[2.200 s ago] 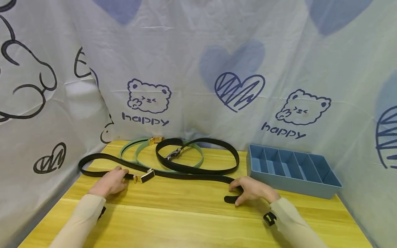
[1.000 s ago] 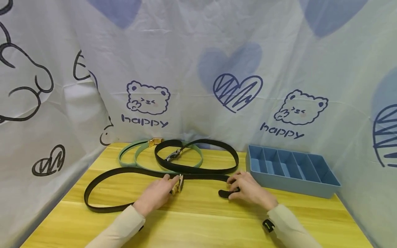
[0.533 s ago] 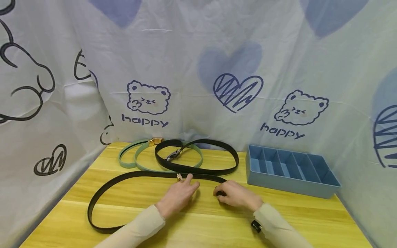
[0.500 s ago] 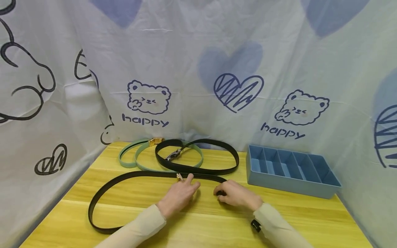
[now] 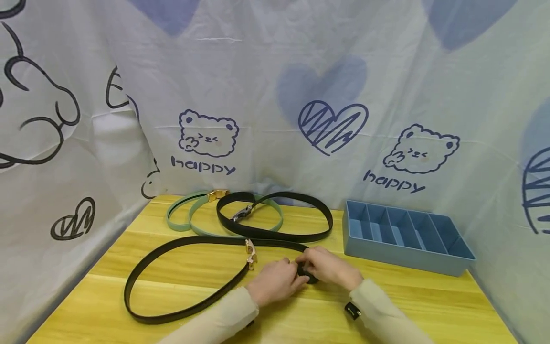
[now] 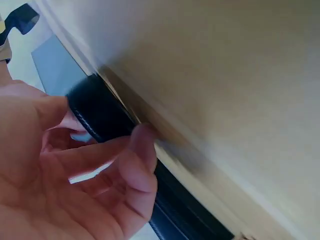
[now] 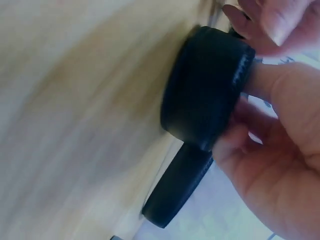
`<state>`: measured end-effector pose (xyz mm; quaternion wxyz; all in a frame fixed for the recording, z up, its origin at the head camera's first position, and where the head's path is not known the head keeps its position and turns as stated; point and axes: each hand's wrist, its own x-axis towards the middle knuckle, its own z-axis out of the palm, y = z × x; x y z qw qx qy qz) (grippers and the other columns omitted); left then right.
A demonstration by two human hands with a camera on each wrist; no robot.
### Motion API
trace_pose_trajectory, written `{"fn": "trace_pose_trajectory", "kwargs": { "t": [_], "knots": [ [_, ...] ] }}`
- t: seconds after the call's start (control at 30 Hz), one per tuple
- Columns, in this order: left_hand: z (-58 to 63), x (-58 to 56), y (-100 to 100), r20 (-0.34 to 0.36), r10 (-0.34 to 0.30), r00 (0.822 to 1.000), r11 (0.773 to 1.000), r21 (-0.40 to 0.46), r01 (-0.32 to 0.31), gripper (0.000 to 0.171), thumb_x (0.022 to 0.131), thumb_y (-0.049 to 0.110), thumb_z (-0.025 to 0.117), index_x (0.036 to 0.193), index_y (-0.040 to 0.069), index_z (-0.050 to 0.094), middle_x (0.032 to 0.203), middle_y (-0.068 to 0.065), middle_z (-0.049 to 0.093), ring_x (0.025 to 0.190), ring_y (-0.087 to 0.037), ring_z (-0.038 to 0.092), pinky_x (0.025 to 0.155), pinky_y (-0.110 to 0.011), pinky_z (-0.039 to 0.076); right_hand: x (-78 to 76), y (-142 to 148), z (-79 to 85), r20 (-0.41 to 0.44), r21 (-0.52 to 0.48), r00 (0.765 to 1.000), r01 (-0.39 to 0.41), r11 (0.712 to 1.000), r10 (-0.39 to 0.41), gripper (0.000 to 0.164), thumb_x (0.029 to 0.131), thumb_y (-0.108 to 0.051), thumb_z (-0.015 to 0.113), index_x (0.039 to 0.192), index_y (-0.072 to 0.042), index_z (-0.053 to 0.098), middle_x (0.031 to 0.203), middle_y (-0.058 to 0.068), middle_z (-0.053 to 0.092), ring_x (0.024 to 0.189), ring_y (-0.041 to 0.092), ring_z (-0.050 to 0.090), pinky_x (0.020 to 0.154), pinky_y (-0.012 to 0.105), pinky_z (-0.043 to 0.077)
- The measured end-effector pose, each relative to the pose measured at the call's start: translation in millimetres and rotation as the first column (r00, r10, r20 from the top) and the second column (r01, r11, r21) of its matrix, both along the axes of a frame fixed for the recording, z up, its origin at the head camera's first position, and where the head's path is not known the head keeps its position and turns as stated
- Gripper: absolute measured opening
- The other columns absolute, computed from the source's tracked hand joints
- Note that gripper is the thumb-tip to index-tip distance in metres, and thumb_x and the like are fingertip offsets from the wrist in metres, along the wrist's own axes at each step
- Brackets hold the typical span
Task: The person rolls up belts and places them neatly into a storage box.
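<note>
A long black belt point(image 5: 149, 260) with a gold-toned buckle point(image 5: 251, 254) lies in a wide loop on the table. Its free end is rolled into a small curl point(image 7: 207, 90), standing on edge. My right hand point(image 5: 331, 267) grips this curl with fingers bent around it. On the curl's left side, my left hand point(image 5: 275, 281) has its bent fingers close to or touching the black strap point(image 6: 97, 107); the frames do not settle whether it pinches it. The buckle lies free, left of both hands.
Behind lie a green belt point(image 5: 196, 207) with a gold buckle and another black belt point(image 5: 328, 220) with a silver buckle, overlapping. A blue divided box point(image 5: 408, 255) stands at the right. A printed curtain point(image 5: 266, 86) hangs along the table's back.
My left hand has let go of the buckle end, after drawing it rightward, and moved right to the curl. My right hand has shifted left and rolled the belt's end tighter.
</note>
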<state>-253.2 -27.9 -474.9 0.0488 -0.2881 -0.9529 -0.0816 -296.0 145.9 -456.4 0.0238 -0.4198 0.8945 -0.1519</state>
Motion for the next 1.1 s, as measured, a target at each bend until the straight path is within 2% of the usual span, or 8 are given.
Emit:
{"fn": "trace_pose_trajectory", "kwargs": {
  "t": [0.1,0.17,0.33,0.47,0.63,0.8,0.93,1.1],
  "knots": [
    [-0.4,-2.2,9.6,0.08,0.022,0.997,0.998,0.051,-0.026,0.035,0.089,0.046,0.051,0.085,0.013,0.062,0.073,-0.004,0.055,0.061,-0.016,0.052,0.05,-0.031,0.041,1.3,-0.1,-3.4,-0.093,-0.026,0.996,0.002,1.0,-0.005,0.021,0.083,-0.005,0.063,0.101,-0.015,0.069,0.099,-0.003,0.058,0.087,0.01,0.054,0.075,0.027,0.046],
    [1.9,-4.8,13.2,0.129,0.029,0.991,0.995,0.093,-0.042,0.03,0.087,0.042,0.056,0.085,0.013,0.061,0.071,-0.003,0.054,0.059,-0.014,0.051,0.05,-0.029,0.04,1.2,-0.1,-4.4,-0.12,-0.044,0.992,0.019,0.999,-0.024,0.017,0.082,-0.007,0.066,0.096,-0.016,0.069,0.099,-0.002,0.055,0.087,0.011,0.053,0.074,0.028,0.046],
    [9.8,-11.0,17.8,0.255,-0.003,0.967,0.978,0.201,-0.05,0.023,0.081,0.037,0.067,0.08,0.015,0.057,0.065,0.003,0.052,0.052,-0.01,0.045,0.048,-0.025,0.036,-0.2,2.1,-7.1,-0.07,-0.093,0.995,0.068,0.993,-0.075,0.009,0.081,-0.011,0.068,0.089,-0.015,0.069,0.087,-0.004,0.06,0.076,0.009,0.056,0.065,0.024,0.046],
    [9.7,-14.1,21.4,0.216,-0.013,0.976,0.978,0.208,-0.033,0.028,0.074,0.042,0.071,0.076,0.018,0.057,0.062,0.005,0.05,0.05,-0.008,0.044,0.046,-0.024,0.036,0.0,3.6,-9.7,-0.046,-0.122,0.993,0.105,0.987,-0.111,0.005,0.081,-0.012,0.069,0.084,-0.016,0.07,0.077,-0.006,0.062,0.067,0.004,0.054,0.06,0.021,0.045],
    [7.6,-18.6,22.3,0.146,-0.02,0.989,0.981,0.194,-0.009,0.029,0.069,0.042,0.075,0.073,0.019,0.059,0.063,0.007,0.053,0.051,-0.007,0.045,0.048,-0.023,0.037,1.7,6.0,-12.9,-0.087,-0.149,0.989,0.109,0.983,-0.123,0.004,0.08,-0.013,0.069,0.082,-0.016,0.071,0.075,-0.009,0.064,0.068,0.002,0.057,0.062,0.02,0.046],
    [7.8,-23.2,20.2,0.147,-0.055,0.988,0.979,0.204,0.025,0.034,0.067,0.045,0.076,0.058,0.018,0.056,0.05,0.008,0.047,0.044,-0.007,0.038,0.042,-0.022,0.031,5.8,8.9,-12.4,-0.087,-0.166,0.99,0.098,0.981,-0.114,0.005,0.081,-0.019,0.069,0.077,-0.019,0.072,0.07,-0.012,0.063,0.061,-0.001,0.054,0.057,0.018,0.045],
    [8.6,-26.5,19.7,0.155,-0.089,0.984,0.978,0.2,0.057,0.031,0.066,0.045,0.075,0.057,0.021,0.058,0.047,0.011,0.044,0.042,-0.005,0.035,0.041,-0.019,0.03,8.4,11.5,-7.2,-0.061,-0.126,0.995,0.071,0.99,-0.079,0.015,0.084,-0.016,0.066,0.07,-0.02,0.068,0.062,-0.013,0.056,0.055,0.001,0.046,0.053,0.02,0.041],
    [10.8,-29.7,21.7,0.18,-0.121,0.976,0.981,0.17,0.09,0.023,0.069,0.041,0.075,0.062,0.022,0.064,0.054,0.013,0.05,0.047,-0.005,0.037,0.045,-0.019,0.032,17.7,18.4,-2.4,-0.09,-0.049,0.991,0.095,0.994,-0.1,0.015,0.087,-0.016,0.061,0.075,-0.019,0.069,0.076,-0.009,0.048,0.071,0.008,0.043,0.065,0.024,0.04]
  ]
}}
